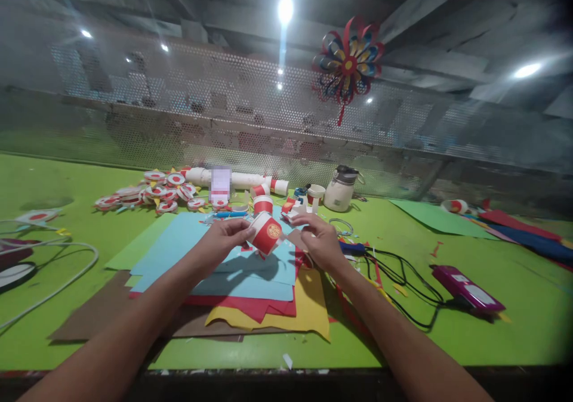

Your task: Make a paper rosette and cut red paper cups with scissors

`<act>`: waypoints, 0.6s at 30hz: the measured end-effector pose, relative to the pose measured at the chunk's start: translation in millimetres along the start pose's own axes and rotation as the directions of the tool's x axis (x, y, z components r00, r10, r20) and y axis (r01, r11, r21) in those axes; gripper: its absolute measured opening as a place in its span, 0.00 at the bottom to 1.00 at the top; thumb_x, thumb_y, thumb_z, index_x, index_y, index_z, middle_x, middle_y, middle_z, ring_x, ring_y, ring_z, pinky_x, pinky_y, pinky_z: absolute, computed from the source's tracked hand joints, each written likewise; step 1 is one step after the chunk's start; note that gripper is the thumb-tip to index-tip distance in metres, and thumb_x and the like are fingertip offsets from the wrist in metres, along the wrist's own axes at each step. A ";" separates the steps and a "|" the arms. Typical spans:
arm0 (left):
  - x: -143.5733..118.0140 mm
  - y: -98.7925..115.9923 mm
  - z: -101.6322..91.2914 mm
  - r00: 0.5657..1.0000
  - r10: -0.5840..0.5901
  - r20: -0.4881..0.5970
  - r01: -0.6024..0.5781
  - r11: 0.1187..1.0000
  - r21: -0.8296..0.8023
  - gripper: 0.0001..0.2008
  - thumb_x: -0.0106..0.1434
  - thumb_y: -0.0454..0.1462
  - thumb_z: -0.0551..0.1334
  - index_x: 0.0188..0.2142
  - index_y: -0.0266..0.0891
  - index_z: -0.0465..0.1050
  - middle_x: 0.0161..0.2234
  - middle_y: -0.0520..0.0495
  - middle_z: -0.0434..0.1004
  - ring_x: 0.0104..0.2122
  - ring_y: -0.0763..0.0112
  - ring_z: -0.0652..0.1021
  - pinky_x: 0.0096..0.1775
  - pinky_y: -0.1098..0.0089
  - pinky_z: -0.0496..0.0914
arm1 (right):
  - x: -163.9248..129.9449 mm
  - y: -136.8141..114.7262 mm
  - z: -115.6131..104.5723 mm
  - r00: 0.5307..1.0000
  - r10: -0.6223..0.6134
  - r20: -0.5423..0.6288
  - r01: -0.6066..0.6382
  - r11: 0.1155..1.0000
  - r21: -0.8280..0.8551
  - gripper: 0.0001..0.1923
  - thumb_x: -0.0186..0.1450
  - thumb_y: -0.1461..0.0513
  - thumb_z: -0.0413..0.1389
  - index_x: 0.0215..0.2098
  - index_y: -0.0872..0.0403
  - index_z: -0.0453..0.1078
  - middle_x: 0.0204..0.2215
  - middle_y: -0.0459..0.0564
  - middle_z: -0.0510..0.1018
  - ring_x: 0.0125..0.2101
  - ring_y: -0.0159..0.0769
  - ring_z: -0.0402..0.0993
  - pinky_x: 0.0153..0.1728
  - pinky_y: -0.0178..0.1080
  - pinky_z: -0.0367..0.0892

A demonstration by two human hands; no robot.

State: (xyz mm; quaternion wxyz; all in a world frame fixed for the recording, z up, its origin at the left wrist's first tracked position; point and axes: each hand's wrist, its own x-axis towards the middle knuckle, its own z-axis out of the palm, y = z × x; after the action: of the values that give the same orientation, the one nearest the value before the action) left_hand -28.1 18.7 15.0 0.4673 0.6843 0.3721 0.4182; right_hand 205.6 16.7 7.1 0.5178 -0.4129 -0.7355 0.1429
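My left hand [226, 235] pinches the rim of a red and white paper cup [265, 234] with a gold emblem, held tilted above a stack of coloured paper sheets [233, 271]. Just right of the cup, my right hand [319, 239] has its fingers curled near the cup's side; I cannot tell whether it touches the cup. Another red and white cup [262, 204] stands upright just behind the held one.
Flattened red-white cup pieces [147, 196] lie at the back left, by white cup stacks [250, 181]. A white jug [340, 190], a purple device [468, 288] with black cable, white cable [54, 271], paper sheets [439, 217] and a hanging paper flower [348, 62] surround the green table [514, 330].
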 end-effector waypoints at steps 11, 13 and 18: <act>-3.6 6.8 -6.7 0.970 0.107 -0.219 -0.088 0.992 0.093 0.13 0.57 0.45 0.60 0.26 0.38 0.69 0.23 0.52 0.69 0.26 0.72 0.70 0.33 0.70 0.67 | 4.5 1.1 -10.7 0.944 0.328 -0.007 -0.317 0.916 0.247 0.11 0.57 0.59 0.54 0.35 0.57 0.72 0.17 0.43 0.73 0.17 0.28 0.66 0.20 0.33 0.64; -4.1 13.2 -21.4 0.881 0.152 -0.448 -0.183 0.983 -0.026 0.11 0.55 0.43 0.63 0.26 0.37 0.70 0.24 0.52 0.71 0.27 0.73 0.70 0.33 0.70 0.67 | 7.4 8.5 -19.0 0.935 0.350 -0.048 -0.330 0.913 0.240 0.13 0.57 0.58 0.53 0.36 0.58 0.71 0.17 0.43 0.73 0.17 0.27 0.65 0.20 0.32 0.63; -17.6 38.8 -64.2 0.632 0.025 -0.775 -0.423 0.849 -0.317 0.05 0.55 0.39 0.64 0.27 0.43 0.70 0.28 0.58 0.76 0.39 0.74 0.74 0.34 0.74 0.68 | 12.6 19.5 -21.6 0.945 0.325 -0.013 -0.320 0.936 0.146 0.13 0.57 0.60 0.49 0.36 0.58 0.71 0.18 0.45 0.73 0.16 0.28 0.66 0.20 0.33 0.63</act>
State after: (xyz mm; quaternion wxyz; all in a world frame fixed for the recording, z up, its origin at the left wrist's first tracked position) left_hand -89.1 12.9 61.6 0.3667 0.3587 0.3254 0.7944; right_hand 232.0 33.5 11.9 0.5288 -0.4928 -0.6361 0.2701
